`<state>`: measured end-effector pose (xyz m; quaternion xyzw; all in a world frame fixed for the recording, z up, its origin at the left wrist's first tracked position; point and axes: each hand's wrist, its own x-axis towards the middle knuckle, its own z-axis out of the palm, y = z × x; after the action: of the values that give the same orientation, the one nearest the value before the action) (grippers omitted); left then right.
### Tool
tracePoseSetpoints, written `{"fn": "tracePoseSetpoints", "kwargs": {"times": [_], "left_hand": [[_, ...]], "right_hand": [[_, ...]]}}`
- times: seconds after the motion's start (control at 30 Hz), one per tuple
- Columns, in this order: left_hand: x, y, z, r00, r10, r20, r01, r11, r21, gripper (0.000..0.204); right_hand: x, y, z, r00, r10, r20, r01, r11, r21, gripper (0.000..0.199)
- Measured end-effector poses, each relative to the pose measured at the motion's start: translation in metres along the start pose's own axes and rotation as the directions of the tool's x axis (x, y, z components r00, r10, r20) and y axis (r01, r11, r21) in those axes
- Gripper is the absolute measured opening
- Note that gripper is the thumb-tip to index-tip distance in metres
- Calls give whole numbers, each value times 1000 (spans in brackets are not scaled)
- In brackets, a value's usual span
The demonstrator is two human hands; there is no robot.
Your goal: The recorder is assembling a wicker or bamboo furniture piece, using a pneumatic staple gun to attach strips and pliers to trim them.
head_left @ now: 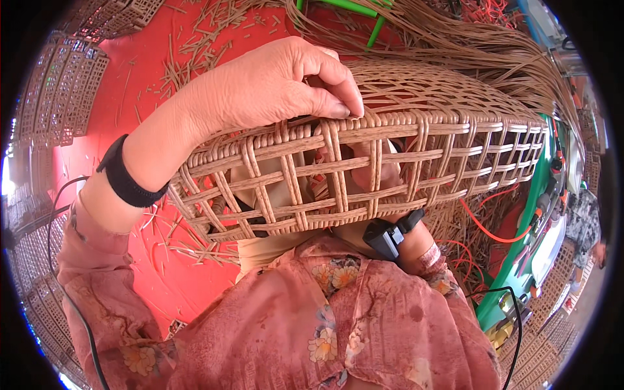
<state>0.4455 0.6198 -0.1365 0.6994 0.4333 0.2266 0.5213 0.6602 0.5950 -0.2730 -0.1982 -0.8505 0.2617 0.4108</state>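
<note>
A large brown woven basket (416,155) lies on its side across my front, its open lattice band toward me and its denser weave beyond. My left hand (266,84) reaches over the wrapped edge. Its thumb and forefinger are pinched together right at that edge; whatever is between them is too small to make out. Behind the lattice is my right hand (388,175), partly visible through the gaps, its fingers mostly hidden. A black band (130,175) circles my left wrist, and a small dark device (385,238) is strapped to the right one.
Long brown strands (481,49) lie in a bundle at the far right. Cut scraps (208,45) litter the red floor (130,84). A green table (520,260) with tools stands at the right, near an orange cord (491,234). Stacked woven panels (58,91) line the left.
</note>
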Motion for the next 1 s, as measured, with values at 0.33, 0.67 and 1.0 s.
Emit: {"fn": "tracePoseSetpoints", "kwargs": {"times": [0.33, 0.67, 1.0], "left_hand": [[10, 1, -1, 982, -147, 118, 157, 984, -81, 10], [14, 22, 5, 981, -162, 109, 134, 965, 224, 13], [4, 14, 9, 996, -60, 64, 42, 968, 248, 19]], "right_hand": [[4, 13, 14, 940, 337, 42, -322, 843, 432, 26], [-7, 23, -9, 942, 334, 32, -326, 889, 323, 26], [-102, -31, -111, 736, 548, 397, -405, 827, -391, 18]]}}
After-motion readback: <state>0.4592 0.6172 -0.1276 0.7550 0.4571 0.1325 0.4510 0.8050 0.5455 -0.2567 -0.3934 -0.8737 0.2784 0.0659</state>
